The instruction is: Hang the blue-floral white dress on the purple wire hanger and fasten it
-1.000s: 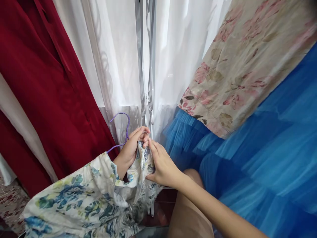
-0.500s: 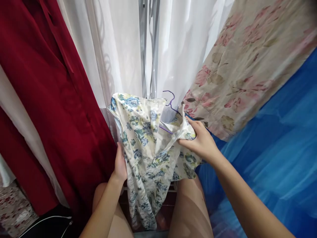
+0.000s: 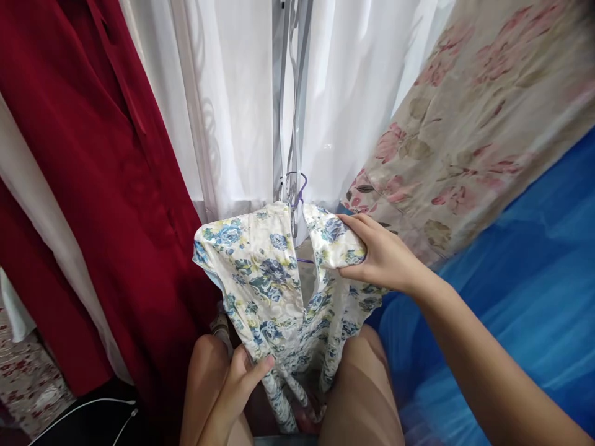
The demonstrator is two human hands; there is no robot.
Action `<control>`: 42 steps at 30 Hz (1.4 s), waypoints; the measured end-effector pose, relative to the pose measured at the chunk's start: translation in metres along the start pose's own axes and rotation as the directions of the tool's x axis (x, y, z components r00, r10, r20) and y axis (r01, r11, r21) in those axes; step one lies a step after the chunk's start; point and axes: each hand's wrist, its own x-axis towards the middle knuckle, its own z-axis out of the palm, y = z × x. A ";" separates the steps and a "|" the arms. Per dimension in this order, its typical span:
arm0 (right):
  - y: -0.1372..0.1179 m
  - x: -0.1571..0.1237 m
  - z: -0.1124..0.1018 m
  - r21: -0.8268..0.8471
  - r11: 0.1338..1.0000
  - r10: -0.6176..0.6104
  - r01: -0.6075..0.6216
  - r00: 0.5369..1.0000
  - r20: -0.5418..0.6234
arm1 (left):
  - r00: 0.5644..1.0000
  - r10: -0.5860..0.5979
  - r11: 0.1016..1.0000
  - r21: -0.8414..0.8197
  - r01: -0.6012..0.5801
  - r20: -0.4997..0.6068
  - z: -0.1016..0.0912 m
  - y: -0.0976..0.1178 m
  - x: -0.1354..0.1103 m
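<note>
A floral V-neck garment [image 3: 269, 272] is held mid-frame on a purple hanger [image 3: 305, 186].
One shoulder is pinched by the right hand [image 3: 381, 253]; its side is grasped by the left hand [image 3: 242, 376], lower centre.

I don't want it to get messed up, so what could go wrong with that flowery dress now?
The dress has a deep neck opening, so its shoulder might slip off the purple hanger if the right hand pulls on it. The hanger's hook looks close to the metal bars, so it could catch on them. The skirt part hangs between the knees and might get pinched and creased there.
</note>
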 end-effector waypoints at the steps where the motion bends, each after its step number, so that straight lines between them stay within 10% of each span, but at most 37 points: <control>1: 0.000 0.000 0.001 0.004 1.000 -0.004 0.004 1.000 0.000 | 1.000 -0.010 1.000 0.004 0.010 0.026 0.000 0.000 -0.001; 12: 0.012 -0.004 0.006 0.081 0.988 -0.133 0.131 0.991 0.021 | 0.999 -0.025 0.997 0.078 0.027 -0.022 0.005 -0.029 0.000; 18: -0.033 -0.059 0.061 0.222 0.974 0.080 -0.034 0.976 -0.201 | 0.988 -0.027 0.999 0.013 0.030 -0.152 0.004 -0.073 0.006; 25: -0.101 -0.138 0.142 0.719 0.557 0.574 -0.415 0.818 0.028 | 0.971 -0.149 0.989 -0.055 0.141 -0.188 0.015 -0.101 0.007; 29: -0.119 -0.147 0.145 0.778 0.353 0.468 -0.520 0.818 0.334 | 0.981 -0.132 0.990 -0.073 0.122 -0.143 0.022 -0.098 0.001; 35: -0.123 -0.145 0.138 0.821 0.205 0.450 -0.533 0.796 0.405 | 0.994 -0.094 0.995 -0.028 0.092 -0.059 0.029 -0.092 -0.010; 42: -0.113 -0.161 0.136 0.827 0.104 0.525 -0.553 0.737 0.427 | 0.912 0.129 0.992 0.047 -0.120 -0.389 0.027 -0.083 -0.013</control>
